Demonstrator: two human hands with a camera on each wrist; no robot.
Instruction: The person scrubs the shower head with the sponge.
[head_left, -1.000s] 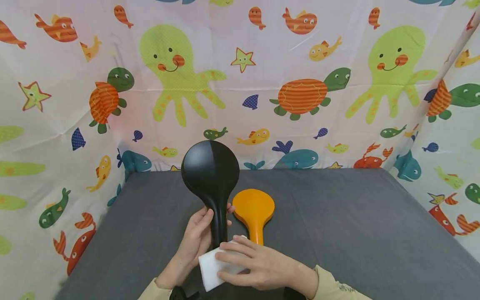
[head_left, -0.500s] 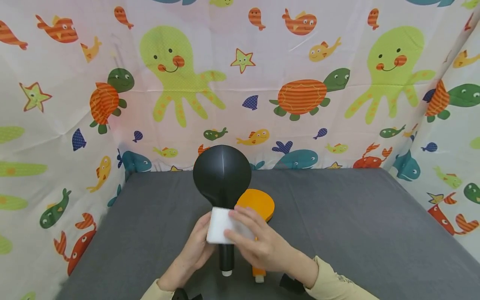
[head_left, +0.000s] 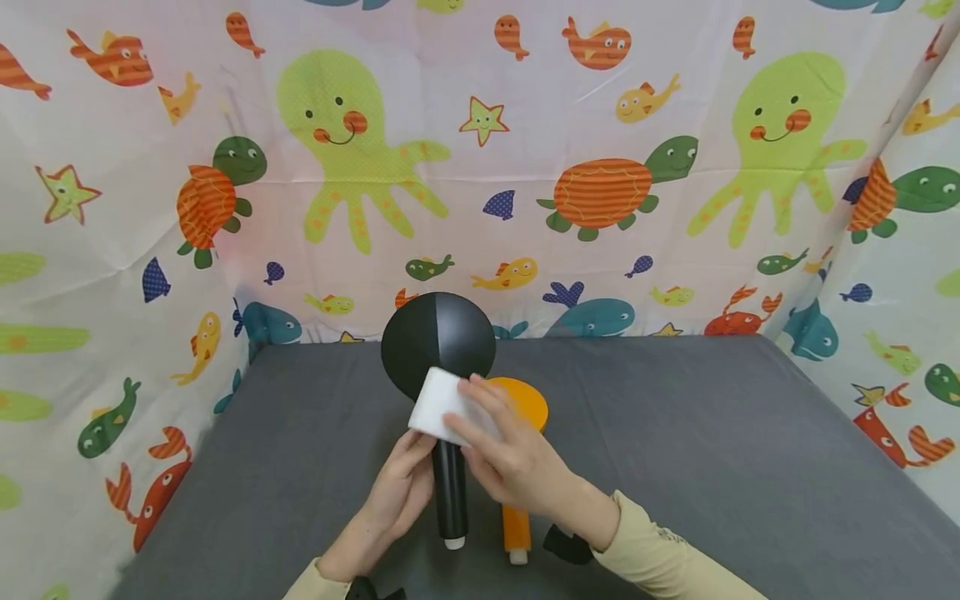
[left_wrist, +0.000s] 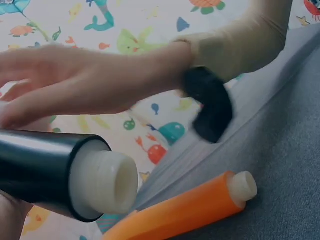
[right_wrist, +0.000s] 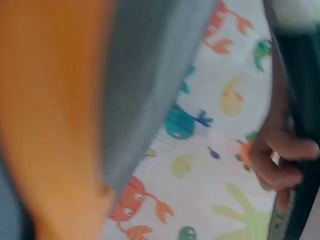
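Note:
My left hand (head_left: 401, 487) holds a black hand shower head (head_left: 450, 329) upright by its neck, round end up. Its handle ends in a hollow white connector, close up in the left wrist view (left_wrist: 117, 182). In the right wrist view, the curled fingers (right_wrist: 280, 160) of the left hand lie against the dark handle. My right hand (head_left: 525, 462) grips a white sponge (head_left: 435, 404) against the front of the neck, just below the round head. An orange hand shower head (head_left: 528, 404) lies on the table behind the right hand, which partly covers it.
Dark grey cloth (head_left: 675, 467) covers the table. A white curtain (head_left: 420, 167) printed with sea animals stands behind and along both sides. A black wrist strap (head_left: 567, 546) shows by the right forearm.
The sponge has moved from low on the black handle up to the neck with my right hand. The black shower head has shifted slightly right and down overall.

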